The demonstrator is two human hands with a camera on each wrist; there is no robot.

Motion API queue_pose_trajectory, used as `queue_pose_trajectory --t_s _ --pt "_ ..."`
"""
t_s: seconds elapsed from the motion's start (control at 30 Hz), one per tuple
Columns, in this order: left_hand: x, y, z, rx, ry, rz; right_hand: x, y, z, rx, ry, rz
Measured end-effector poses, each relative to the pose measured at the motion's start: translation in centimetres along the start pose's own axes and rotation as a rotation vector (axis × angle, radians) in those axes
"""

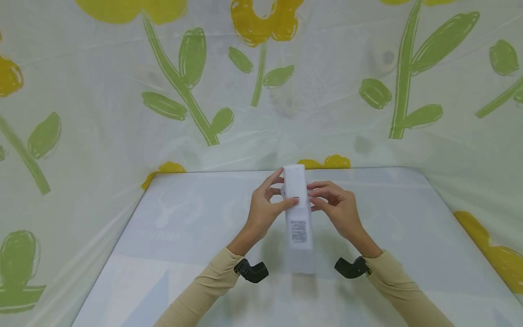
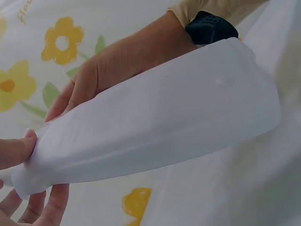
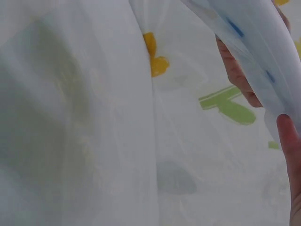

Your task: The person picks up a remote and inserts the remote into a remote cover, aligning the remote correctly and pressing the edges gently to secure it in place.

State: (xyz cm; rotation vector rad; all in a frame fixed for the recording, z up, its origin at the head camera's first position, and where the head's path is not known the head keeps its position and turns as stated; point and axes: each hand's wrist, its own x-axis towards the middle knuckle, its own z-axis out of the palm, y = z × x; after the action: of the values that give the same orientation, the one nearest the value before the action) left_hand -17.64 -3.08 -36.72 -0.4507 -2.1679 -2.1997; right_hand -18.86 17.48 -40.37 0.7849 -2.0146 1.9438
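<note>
A long, narrow white package stands upright between the two hands, with a block of small dark print on its near face. The lower end looks translucent, like a plastic wrapper. My left hand grips its upper part, thumb across the near face and fingers behind the left side. On the opposite edge, my right hand pinches with bent fingers and thumb. In the left wrist view the package shows a smooth, plain side. The right wrist view shows blue marks on the package and a fingertip against its edge.
Below the hands lies a pale table with faint printing. A white curtain with yellow flowers and green leaves hangs behind and around it. Each wrist wears a dark camera band, one on the left, one on the right.
</note>
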Motion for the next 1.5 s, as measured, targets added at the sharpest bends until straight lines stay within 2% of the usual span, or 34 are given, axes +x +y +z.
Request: queue_pose_trajectory --t_s 0.2,0.37,0.5,0.63,0.8,0.93,1.0,1.07,1.13,1.3,1.5 --pt "0.7 -2.8 -0.4 0.024 -0.028 0.008 -0.4 0.0 0.2 -0.019 0.025 0.036" --pt "0.6 -3.2 -0.6 0.053 -0.051 0.034 -0.5 0.1 0.6 -0.033 0.065 0.056" --pt "0.6 -3.5 -0.6 0.063 -0.051 0.028 -0.4 0.3 1.0 -0.040 0.087 0.080" --pt "0.5 -3.4 -0.7 0.042 -0.006 0.028 0.1 0.2 1.4 0.001 0.083 0.104" --pt "0.5 -3.0 -0.8 -0.041 0.055 0.022 0.8 0.2 1.6 0.075 0.064 0.167" --pt "0.4 -2.8 -0.8 -0.096 0.093 0.029 0.7 0.5 1.8 0.109 0.021 0.344" --pt "0.4 -2.7 -0.8 -0.114 0.096 0.045 0.4 0.7 1.9 0.118 -0.023 0.434" --pt "0.4 -2.6 -0.8 -0.132 0.086 0.054 0.2 0.9 2.0 0.138 -0.064 0.488" --pt "0.5 -2.6 -0.8 -0.137 0.078 0.058 0.1 1.0 2.1 0.153 -0.093 0.498" --pt "0.5 -2.4 -0.8 -0.115 0.076 0.050 0.1 0.9 2.3 0.203 -0.132 0.458" --pt "0.8 -2.5 -0.8 -0.119 0.043 0.022 0.1 0.9 2.1 0.200 -0.125 0.477"
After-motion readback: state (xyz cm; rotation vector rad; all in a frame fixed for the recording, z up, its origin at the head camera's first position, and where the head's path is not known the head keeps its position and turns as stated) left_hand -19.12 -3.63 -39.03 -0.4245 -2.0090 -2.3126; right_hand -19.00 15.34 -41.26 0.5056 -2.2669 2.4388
